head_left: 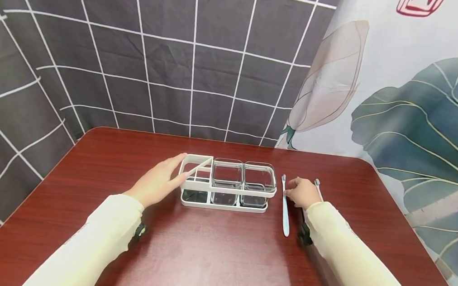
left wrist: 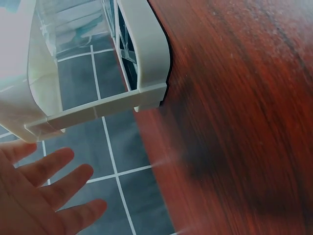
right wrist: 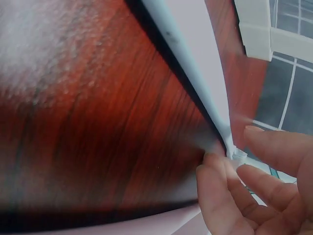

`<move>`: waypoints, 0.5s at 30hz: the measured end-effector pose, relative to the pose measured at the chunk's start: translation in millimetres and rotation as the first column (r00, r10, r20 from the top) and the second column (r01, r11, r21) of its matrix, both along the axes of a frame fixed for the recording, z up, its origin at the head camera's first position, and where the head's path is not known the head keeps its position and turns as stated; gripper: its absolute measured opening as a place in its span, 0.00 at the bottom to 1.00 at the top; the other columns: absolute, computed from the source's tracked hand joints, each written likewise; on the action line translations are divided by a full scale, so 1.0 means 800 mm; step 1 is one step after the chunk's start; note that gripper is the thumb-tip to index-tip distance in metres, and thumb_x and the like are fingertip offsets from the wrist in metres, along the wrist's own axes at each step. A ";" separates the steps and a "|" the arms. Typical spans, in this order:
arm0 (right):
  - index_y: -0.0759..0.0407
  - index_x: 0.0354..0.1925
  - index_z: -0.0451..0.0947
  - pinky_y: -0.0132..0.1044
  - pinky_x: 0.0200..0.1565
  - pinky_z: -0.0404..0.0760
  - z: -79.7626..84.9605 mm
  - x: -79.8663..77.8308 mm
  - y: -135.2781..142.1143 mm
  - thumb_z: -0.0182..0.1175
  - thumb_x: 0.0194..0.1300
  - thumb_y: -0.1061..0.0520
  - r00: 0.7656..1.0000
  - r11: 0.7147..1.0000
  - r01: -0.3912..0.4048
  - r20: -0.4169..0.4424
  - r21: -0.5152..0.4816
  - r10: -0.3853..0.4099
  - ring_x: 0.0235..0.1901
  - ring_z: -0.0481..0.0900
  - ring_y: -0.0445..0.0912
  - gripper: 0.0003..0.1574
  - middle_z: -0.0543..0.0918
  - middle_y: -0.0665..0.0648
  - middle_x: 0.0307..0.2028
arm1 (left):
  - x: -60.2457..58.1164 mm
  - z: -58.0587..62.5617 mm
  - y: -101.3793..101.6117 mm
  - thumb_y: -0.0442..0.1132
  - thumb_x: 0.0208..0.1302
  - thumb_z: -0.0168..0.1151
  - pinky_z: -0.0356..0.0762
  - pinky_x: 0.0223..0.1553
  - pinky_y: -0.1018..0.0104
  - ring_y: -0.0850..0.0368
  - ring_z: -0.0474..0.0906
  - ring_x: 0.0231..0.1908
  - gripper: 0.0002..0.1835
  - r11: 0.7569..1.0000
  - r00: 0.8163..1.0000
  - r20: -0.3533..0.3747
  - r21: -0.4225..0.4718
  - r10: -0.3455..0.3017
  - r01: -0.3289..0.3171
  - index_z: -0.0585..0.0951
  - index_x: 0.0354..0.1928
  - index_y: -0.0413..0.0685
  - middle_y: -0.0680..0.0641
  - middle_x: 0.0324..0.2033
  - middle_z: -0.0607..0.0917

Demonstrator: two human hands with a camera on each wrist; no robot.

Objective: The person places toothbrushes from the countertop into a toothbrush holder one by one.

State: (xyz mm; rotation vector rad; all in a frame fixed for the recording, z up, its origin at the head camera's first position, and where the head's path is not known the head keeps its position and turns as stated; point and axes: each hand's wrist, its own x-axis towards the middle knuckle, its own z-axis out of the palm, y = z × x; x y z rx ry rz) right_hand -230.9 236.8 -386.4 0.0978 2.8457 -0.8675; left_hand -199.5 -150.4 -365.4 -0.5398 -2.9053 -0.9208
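Note:
A white rack (head_left: 230,191) with two clear square cups (head_left: 227,174) stands upright on the table. My left hand (head_left: 158,180) is at the rack's left end, thumb by its upper front rim. In the left wrist view its fingers (left wrist: 80,176) are spread and fairly straight, one touching or close to the rack's corner. A light-blue toothbrush (head_left: 285,214) lies right of the rack. My right hand (head_left: 303,194) reaches down at its neck; in the right wrist view, thumb and bent fingers (right wrist: 212,188) stand on either side of it, seemingly apart.
A second toothbrush (head_left: 317,185) lies further right, mostly hidden under my right hand and sleeve. The reddish-brown table (head_left: 211,255) ends at the back against a dark grid-patterned cloth (head_left: 215,69). A leaf-printed curtain (head_left: 410,131) hangs at the right.

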 end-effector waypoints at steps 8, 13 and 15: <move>0.78 0.54 0.72 0.40 0.29 0.85 -0.002 0.000 -0.002 0.61 0.62 0.64 0.998 0.995 0.050 0.041 -0.092 -0.047 0.33 0.83 0.52 0.25 0.83 0.70 0.36 | 0.000 -0.003 0.000 0.51 0.70 0.52 0.62 0.65 0.42 0.39 0.66 0.65 0.35 1.000 1.000 0.029 0.013 0.007 -0.007 0.58 0.73 0.43 0.37 0.66 0.69; 0.78 0.53 0.72 0.42 0.30 0.85 -0.007 -0.003 -0.001 0.61 0.64 0.64 0.997 0.992 0.064 0.050 -0.106 -0.059 0.37 0.84 0.56 0.23 0.82 0.73 0.43 | 0.001 -0.003 0.000 0.50 0.70 0.52 0.64 0.63 0.41 0.38 0.68 0.63 0.35 1.000 0.999 0.047 0.008 0.013 -0.014 0.57 0.74 0.45 0.36 0.65 0.70; 0.78 0.53 0.73 0.42 0.30 0.85 -0.009 -0.005 -0.001 0.60 0.64 0.64 0.996 0.991 0.077 0.058 -0.105 -0.071 0.37 0.84 0.57 0.22 0.81 0.73 0.44 | 0.000 -0.003 0.001 0.50 0.70 0.52 0.63 0.64 0.41 0.38 0.67 0.64 0.35 1.000 0.998 0.056 0.007 0.015 -0.015 0.56 0.74 0.45 0.36 0.66 0.70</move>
